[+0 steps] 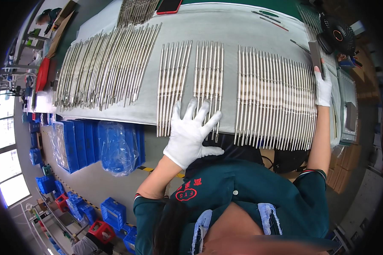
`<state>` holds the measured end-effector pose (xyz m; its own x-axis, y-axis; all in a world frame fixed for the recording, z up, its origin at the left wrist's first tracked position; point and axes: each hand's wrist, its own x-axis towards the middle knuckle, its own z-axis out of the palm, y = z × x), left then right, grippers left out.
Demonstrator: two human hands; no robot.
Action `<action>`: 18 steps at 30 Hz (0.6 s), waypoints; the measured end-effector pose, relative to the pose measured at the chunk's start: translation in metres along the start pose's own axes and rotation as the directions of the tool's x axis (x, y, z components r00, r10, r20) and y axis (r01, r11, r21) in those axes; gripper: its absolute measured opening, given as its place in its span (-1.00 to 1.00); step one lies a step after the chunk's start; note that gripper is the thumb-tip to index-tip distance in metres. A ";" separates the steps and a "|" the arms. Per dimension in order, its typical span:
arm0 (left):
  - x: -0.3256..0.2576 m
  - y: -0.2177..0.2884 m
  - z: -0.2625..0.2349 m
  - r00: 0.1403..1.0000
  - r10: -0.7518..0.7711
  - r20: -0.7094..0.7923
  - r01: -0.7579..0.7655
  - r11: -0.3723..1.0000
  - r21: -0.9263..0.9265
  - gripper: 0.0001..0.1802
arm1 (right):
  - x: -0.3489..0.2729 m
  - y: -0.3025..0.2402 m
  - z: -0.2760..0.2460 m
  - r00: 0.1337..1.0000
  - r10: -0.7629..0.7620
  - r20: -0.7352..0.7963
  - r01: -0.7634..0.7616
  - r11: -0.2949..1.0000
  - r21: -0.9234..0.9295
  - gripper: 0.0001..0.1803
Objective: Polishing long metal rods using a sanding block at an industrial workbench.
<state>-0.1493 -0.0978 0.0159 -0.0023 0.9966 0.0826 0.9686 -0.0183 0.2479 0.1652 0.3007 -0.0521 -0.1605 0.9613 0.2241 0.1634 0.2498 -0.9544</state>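
My left hand (190,134), in a white glove, lies open with spread fingers over the lower ends of two small groups of slim metal rods. One is the left group (170,80); the other is the middle group (208,70). At the table's right side, my right hand (323,90), gloved with bare fingertips showing, closes on the near end of a grey-brown block (314,53). It is beside the right edge of a wide row of silvery rods (276,100). The rods lie side by side, their near ends reaching past the table's front edge.
A larger spread of rods (106,66) covers the table's left part, with another stack (136,12) behind. A red-edged phone (169,6), thin tools (270,19) and a black fan (338,34) are farther back. Blue crates (83,144) stand below on the left.
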 end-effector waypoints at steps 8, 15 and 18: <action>0.019 0.018 0.013 0.993 0.116 -0.005 -0.116 0.985 -0.128 0.16 | 0.000 -0.002 0.001 1.000 -0.013 -0.006 0.013 1.000 -0.025 -0.41; 0.027 0.028 0.016 0.988 0.152 -0.021 -0.153 0.975 -0.159 0.14 | -0.002 -0.004 0.002 1.000 -0.031 -0.006 0.031 1.000 -0.001 -0.40; 0.022 0.023 0.012 0.994 0.113 -0.007 -0.113 0.986 -0.119 0.12 | -0.002 -0.003 0.001 0.999 -0.037 -0.004 0.037 0.999 -0.034 -0.40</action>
<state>-0.1247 -0.0756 0.0121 0.1055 0.9875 0.1168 0.9262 -0.1403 0.3500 0.1636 0.2981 -0.0495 -0.1627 0.9517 0.2603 0.1905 0.2891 -0.9381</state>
